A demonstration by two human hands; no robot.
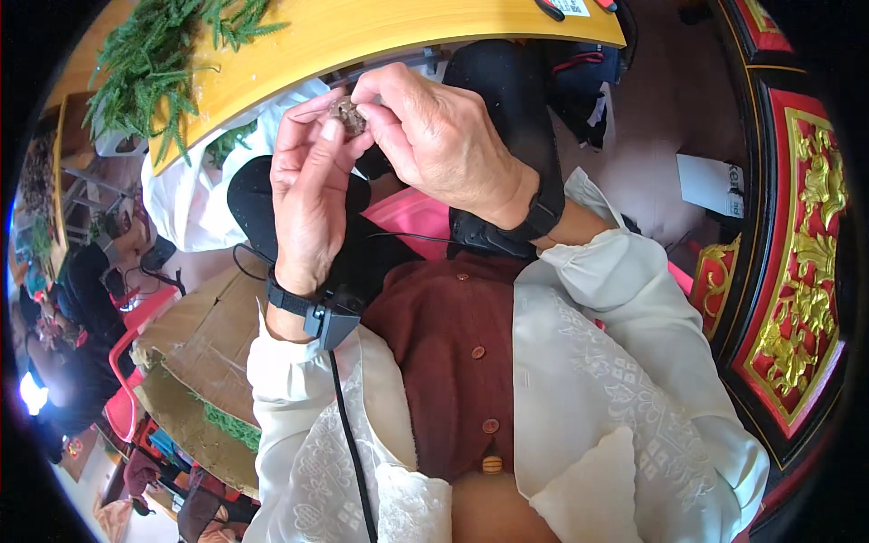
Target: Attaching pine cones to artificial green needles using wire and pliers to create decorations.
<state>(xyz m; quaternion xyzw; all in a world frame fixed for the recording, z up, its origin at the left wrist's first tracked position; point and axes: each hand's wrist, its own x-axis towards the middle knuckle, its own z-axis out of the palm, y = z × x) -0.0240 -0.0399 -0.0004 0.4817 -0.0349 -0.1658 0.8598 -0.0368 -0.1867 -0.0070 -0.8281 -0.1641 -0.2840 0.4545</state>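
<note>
Between my two hands, just off the table's near edge, is a small brown, rough, roundish piece (348, 117); its exact kind is too small to make out. My left hand (312, 176) grips it from the left, with the thumb pressed on its near side. From the right, my right hand (444, 136) pinches at its upper edge, thumb and index finger together. Whether those fingertips also hold something thinner is hidden. Green artificial pine sprigs (149, 68) lie on the yellow table (362, 27), to the far left of my hands.
A white plastic bag (186, 204) hangs below the table's left part. At my left stands an open cardboard box (204, 339) with greenery inside, beside a pink chair (122, 398). Red-handled pliers (549, 9) lie at the table's far right. A gilded carved panel (801, 262) stands right.
</note>
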